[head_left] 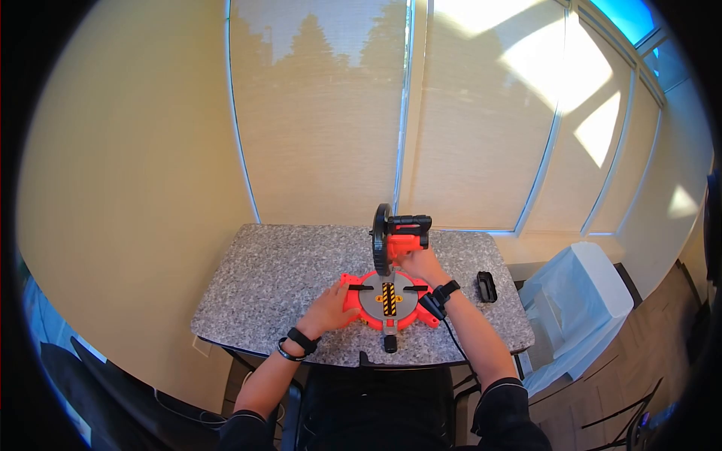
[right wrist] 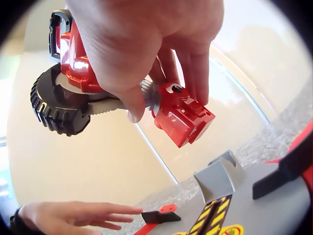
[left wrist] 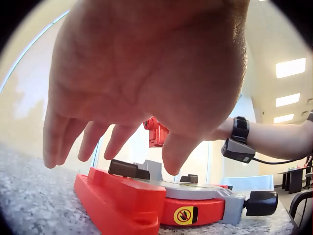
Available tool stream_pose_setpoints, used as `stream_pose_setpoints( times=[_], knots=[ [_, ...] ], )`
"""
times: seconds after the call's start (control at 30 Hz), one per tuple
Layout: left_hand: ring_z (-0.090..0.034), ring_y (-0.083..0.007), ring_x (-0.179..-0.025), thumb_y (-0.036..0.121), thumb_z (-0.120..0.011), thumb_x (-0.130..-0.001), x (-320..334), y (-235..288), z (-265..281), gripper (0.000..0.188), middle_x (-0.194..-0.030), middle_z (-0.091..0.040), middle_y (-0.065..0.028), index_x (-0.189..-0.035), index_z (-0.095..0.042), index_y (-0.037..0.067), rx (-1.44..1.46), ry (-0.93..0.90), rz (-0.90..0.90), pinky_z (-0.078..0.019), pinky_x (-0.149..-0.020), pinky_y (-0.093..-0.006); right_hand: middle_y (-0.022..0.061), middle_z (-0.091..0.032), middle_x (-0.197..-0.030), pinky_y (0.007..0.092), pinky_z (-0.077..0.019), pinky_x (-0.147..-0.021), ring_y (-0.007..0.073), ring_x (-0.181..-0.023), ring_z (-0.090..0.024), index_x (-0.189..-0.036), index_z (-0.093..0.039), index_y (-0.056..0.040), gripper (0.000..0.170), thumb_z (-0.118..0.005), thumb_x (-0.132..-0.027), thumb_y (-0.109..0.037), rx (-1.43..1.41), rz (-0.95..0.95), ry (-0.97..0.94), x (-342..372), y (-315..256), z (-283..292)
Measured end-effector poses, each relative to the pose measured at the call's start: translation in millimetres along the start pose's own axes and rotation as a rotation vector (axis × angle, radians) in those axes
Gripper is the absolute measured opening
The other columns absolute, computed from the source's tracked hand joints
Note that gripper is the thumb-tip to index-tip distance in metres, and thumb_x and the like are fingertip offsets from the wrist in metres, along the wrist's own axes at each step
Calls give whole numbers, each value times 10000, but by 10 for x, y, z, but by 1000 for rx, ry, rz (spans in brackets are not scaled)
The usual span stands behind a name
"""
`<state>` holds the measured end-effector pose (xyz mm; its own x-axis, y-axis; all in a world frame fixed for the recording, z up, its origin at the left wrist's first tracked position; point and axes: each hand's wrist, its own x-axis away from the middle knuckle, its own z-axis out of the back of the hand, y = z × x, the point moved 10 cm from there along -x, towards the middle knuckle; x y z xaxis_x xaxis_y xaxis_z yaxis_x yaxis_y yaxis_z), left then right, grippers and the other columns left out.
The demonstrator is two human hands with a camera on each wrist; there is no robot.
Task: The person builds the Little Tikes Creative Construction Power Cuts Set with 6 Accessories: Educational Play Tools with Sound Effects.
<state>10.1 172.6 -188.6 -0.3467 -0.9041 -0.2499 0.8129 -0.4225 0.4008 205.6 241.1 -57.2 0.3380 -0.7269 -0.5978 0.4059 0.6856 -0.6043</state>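
Observation:
My right hand [head_left: 421,264] [right wrist: 142,44] grips the underside of a red and black toy saw head [head_left: 404,243], its thumb against the toothed grey blade [right wrist: 105,105] and fingers round the red end block [right wrist: 180,117]. That block hangs above the grey bracket [right wrist: 217,175] of the base, apart from it. The round grey and red saw base [head_left: 370,302] lies on the table with black-and-yellow stripes facing up. Over its left side, my left hand [head_left: 327,312] [left wrist: 142,73] has its fingers extended; whether they touch the base is unclear.
A black tray-like part [head_left: 486,287] lies at the right of the speckled table [head_left: 263,278]. A chair under a pale cover [head_left: 594,293] stands to the right. Behind the table are windows with shades. A cable hangs from my right wrist camera [head_left: 432,305].

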Motion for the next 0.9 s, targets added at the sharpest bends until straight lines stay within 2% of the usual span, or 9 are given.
stream_pose_setpoints(
  times=[0.17, 0.3, 0.4, 0.43, 0.47, 0.57, 0.7, 0.77, 0.9],
  knots=[
    [-479, -442, -1302, 450, -638, -912, 22, -4, -38, 791, -1494, -398, -280, -1460, -380, -59, 46, -64, 60, -429, -1079, -467, 110, -715, -1022, 391, -556, -747, 241, -894, -696, -1083, -667, -61, 279, -727, -811, -74, -95, -136, -30, -28, 353, -88],
    [-563, -463, -1180, 450, -605, -940, 42, 3, -107, 671, -1481, -396, -294, -1352, -464, -61, 7, -148, 100, -490, -981, -507, 138, -712, -975, 365, -564, -708, 247, -832, -715, -1117, -642, -51, 307, -704, -816, -53, -76, -77, 14, -70, 358, -49],
    [-594, -478, -1118, 451, -594, -949, 47, -11, -132, 625, -1480, -393, -296, -1298, -500, -59, -15, -173, 113, -507, -945, -522, 143, -715, -1010, 384, -559, -763, 273, -894, -707, -1121, -645, -45, 327, -723, -804, -70, 13, -98, -2, -107, 466, -81],
    [-602, -482, -1100, 453, -592, -951, 51, -18, -142, 615, -1482, -392, -295, -1283, -511, -59, -19, -180, 114, -511, -937, -525, 143, -714, -1036, 393, -550, -799, 283, -940, -696, -1124, -649, -52, 336, -734, -800, -83, -11, -9, 11, -138, 430, -99],
    [-602, -482, -1100, 453, -592, -951, 56, -24, -145, 615, -1482, -392, -295, -1283, -511, -59, -18, -181, 116, -511, -937, -525, 143, -713, -1062, 402, -541, -835, 293, -986, -685, -1126, -652, -58, 345, -745, -796, -96, -35, 80, 24, -143, 392, -110],
    [-601, -461, -1108, 473, -594, -951, 52, -28, -143, 664, -1453, -444, -272, -1344, -494, -54, -41, -173, 114, -512, -932, -495, 141, -708, -1102, 414, -524, -889, 298, -1059, -662, -1125, -656, -61, 349, -756, -792, -99, -42, 22, -32, -130, 442, -168],
    [-601, -459, -1112, 470, -593, -953, 41, -73, -193, 658, -1444, -458, -271, -1346, -491, -48, -68, -188, 132, -513, -932, -497, 134, -707, -1094, 406, -532, -879, 282, -1047, -668, -1114, -661, -65, 331, -750, -796, -83, -71, 32, -48, -72, 415, -208],
    [-601, -458, -1113, 471, -590, -956, 41, -87, -205, 658, -1442, -461, -270, -1349, -489, -47, -78, -191, 134, -514, -933, -498, 116, -710, -1079, 397, -536, -881, 260, -1043, -669, -1114, -662, -73, 319, -741, -805, -61, -112, -91, -106, -44, 575, -297],
    [-598, -458, -1120, 476, -585, -959, 46, -67, -191, 652, -1449, -456, -269, -1354, -489, -34, -84, -197, 136, -513, -937, -501, 98, -710, -1075, 391, -539, -884, 245, -1037, -670, -1114, -663, -79, 309, -733, -814, -52, -198, -50, -104, -48, 566, -318]
  ],
)
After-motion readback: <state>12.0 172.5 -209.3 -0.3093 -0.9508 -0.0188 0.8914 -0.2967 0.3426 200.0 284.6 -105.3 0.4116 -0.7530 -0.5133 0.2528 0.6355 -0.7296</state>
